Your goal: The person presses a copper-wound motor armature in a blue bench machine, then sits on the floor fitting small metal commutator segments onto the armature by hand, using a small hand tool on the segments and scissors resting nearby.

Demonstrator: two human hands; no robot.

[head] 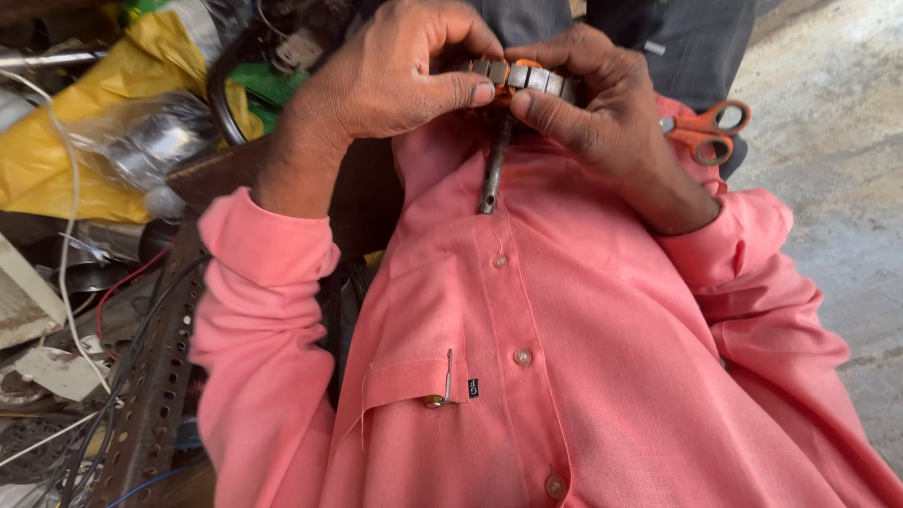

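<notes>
Both my hands hold a small motor armature (515, 77) with grey metal segments and orange winding, close above my pink shirt (527, 357). Its steel shaft (493, 171) points down toward my chest. My left hand (386, 71) grips the armature's left side, thumb pressed on the segments. My right hand (602, 103) grips the right side, fingers curled over the top. Much of the armature is hidden by my fingers.
Orange-handled scissors (705, 130) lie on my lap at the right. To the left are a yellow plastic bag (56, 150), a clear bag (150, 141), loose wires (85, 320) and a perforated metal angle bar (150, 395). Concrete floor (837, 169) lies at the right.
</notes>
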